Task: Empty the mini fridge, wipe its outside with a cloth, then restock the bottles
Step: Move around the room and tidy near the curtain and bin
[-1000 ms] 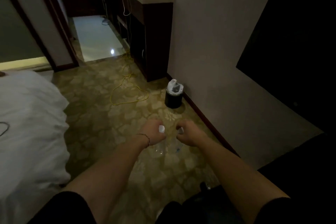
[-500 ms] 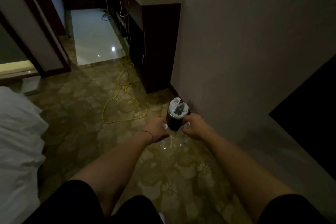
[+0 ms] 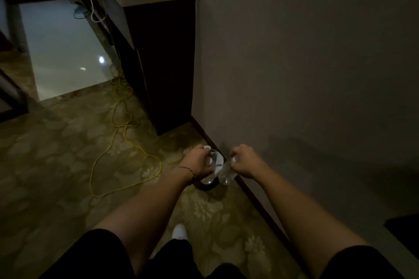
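left hand [image 3: 198, 162]: bottle [image 3: 209, 178] | right hand [image 3: 243, 161]: bottle 2 [image 3: 226, 174] | over bin [image 3: 207, 186]

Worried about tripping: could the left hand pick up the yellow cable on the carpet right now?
Probably not: the left hand already grips a bottle, and the yellow cable lies apart from it.

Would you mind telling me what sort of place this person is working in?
Probably a hotel room: patterned carpet runs to a glossy tiled entry floor, a dark built-in counter stands against the wall, and a small lined bin sits by the skirting.
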